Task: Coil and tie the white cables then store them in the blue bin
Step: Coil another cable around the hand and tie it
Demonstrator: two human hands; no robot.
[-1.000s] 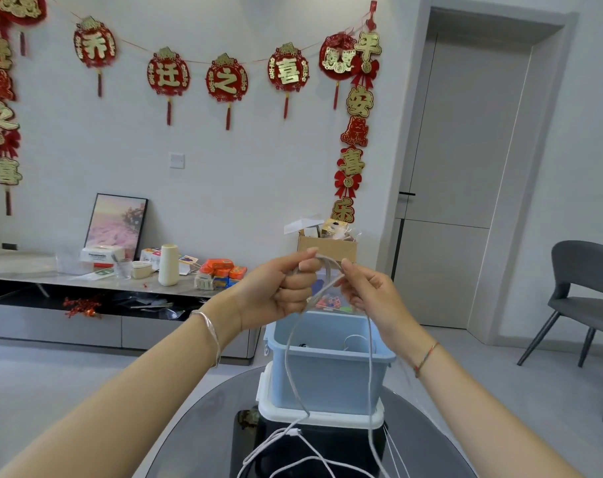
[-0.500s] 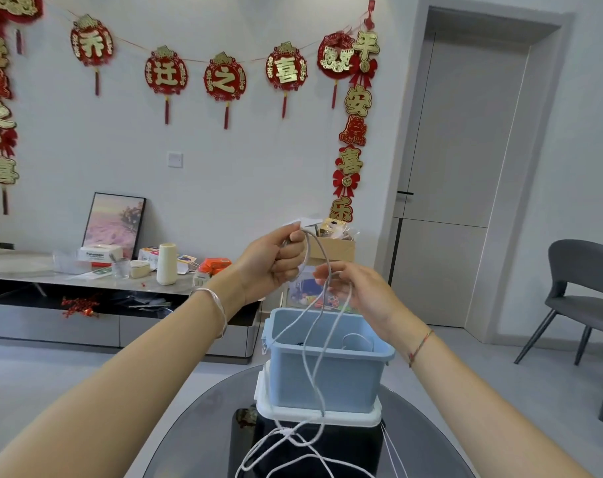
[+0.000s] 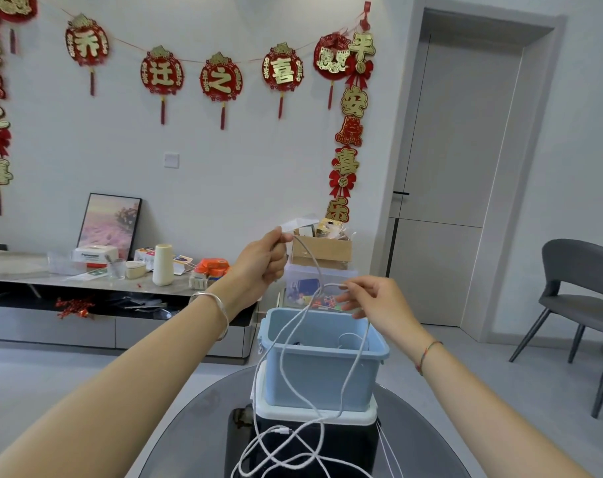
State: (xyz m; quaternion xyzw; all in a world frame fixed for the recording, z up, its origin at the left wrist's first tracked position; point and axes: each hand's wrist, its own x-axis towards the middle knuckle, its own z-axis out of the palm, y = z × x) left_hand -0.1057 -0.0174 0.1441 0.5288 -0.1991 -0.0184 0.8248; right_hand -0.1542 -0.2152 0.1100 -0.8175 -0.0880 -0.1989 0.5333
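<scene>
White cable [image 3: 282,353] runs from the left hand [image 3: 262,260], which is raised behind the blue bin [image 3: 320,384], thumb and curled fingers gripping one end. The cable arcs down to the right hand [image 3: 372,301], which pinches a bend of it between thumb and fingertips just above the bin's far rim. From there strands drop across the bin's open top and front wall into a loose tangle on the table [image 3: 196,426], in front of the bin. A plug [image 3: 282,431] lies in that tangle.

The table is round dark glass, and its curved far edge shows on both sides of the bin, which stands close to that edge. Bare grey floor lies beyond, left and right. A grey chair [image 3: 582,288] stands well apart to the right, near a closed door [image 3: 458,132].

The bin sits on the white lid [image 3: 327,415] of a dark box [image 3: 345,446]. Inside the bin a coil [image 3: 350,338] of white cable shows against the far wall, with something small and dark at the left; the bottom is hidden. Behind the bin a clear tub [image 3: 341,272] holds colourful items, and a cardboard box [image 3: 331,253] stuffed with packets sits on top of it.
</scene>
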